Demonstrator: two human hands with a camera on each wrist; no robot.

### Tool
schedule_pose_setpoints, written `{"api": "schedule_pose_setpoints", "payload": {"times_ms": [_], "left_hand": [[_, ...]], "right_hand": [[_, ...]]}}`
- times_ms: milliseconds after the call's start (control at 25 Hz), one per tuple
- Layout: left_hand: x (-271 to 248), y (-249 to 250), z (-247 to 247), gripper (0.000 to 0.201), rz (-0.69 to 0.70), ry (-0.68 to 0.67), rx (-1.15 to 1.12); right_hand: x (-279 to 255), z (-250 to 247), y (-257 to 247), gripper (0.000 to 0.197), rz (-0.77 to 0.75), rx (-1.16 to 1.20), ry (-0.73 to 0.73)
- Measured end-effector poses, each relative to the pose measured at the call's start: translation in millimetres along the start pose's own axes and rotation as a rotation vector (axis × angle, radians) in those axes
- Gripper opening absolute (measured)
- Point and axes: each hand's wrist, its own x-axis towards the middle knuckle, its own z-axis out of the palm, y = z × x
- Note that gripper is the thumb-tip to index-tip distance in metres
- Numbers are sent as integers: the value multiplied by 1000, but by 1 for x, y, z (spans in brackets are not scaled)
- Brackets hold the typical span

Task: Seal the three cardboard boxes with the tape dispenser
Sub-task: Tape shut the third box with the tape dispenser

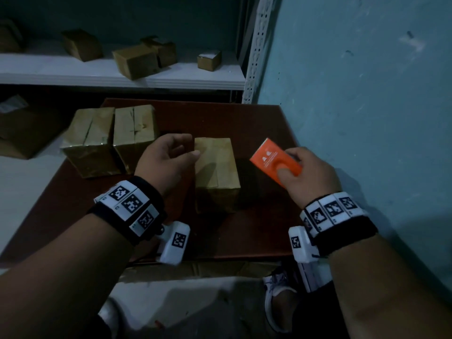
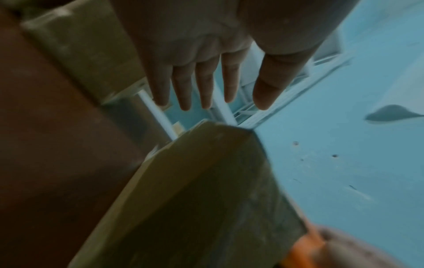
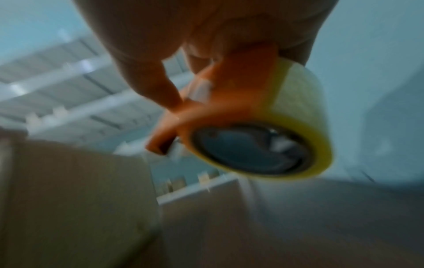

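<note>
I see the right hand (image 1: 310,174) gripping the orange tape dispenser (image 1: 275,162), at 3 o'clock of the center box (image 1: 216,167), apart from it. Left hand (image 1: 168,157) is loose, holding nothing, thumb at the box's 9 o'clock edge; contact unclear. Two more boxes (image 1: 110,138) sit at 10 o'clock on the brown table (image 1: 256,231).

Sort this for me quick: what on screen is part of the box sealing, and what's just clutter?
Job:
near box, by the left hand
two boxes side by side at the table's far left
orange tape dispenser, gripped by the right hand

Clutter:
small boxes on the white shelf
cardboard on the floor
</note>
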Motion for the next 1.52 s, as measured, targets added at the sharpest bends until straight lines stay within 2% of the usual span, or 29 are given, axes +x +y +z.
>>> {"api": "schedule_pose_setpoints", "payload": {"times_ms": [120,240,360,440,560,680,800,920,1000,1160,1280,1440,1520], "left_hand": [[-6,12,-9,30,162,11,31],[-19,29,-9,45,190,-84,-60],[-30,37,-4,64,127,-258,-210],[-34,38,-1,69,54,-385,-300],[-38,36,1,49,-26,-458,-336],[-39,34,0,28,7,-433,-293],[-40,34,-3,24,70,-381,-185],[-41,34,-6,22,222,-254,165],[-46,33,-5,17,286,-164,278],[-54,22,-7,16,300,-100,292],[-52,11,-25,16,265,-56,320],[-58,-1,-34,24,196,-161,282],[-60,-3,-30,22,189,-164,281]], "right_hand": [[-12,-21,-18,36,-147,166,100],[-26,-29,-33,32,-310,310,98],[-33,-24,-40,44,-392,396,50],[-35,-20,-41,51,-465,395,20],[-39,-16,-43,55,-530,413,-22],[-41,-16,-42,55,-539,430,-32],[-40,-16,-40,55,-550,418,-33],[-35,-20,-37,59,-562,270,-34],[-30,-25,-34,62,-558,170,-39],[-27,-34,-29,58,-571,139,-38],[-26,-43,-20,55,-479,155,-18],[-29,-43,-13,64,-466,72,-53],[-29,-41,-13,70,-476,23,-75]]}}
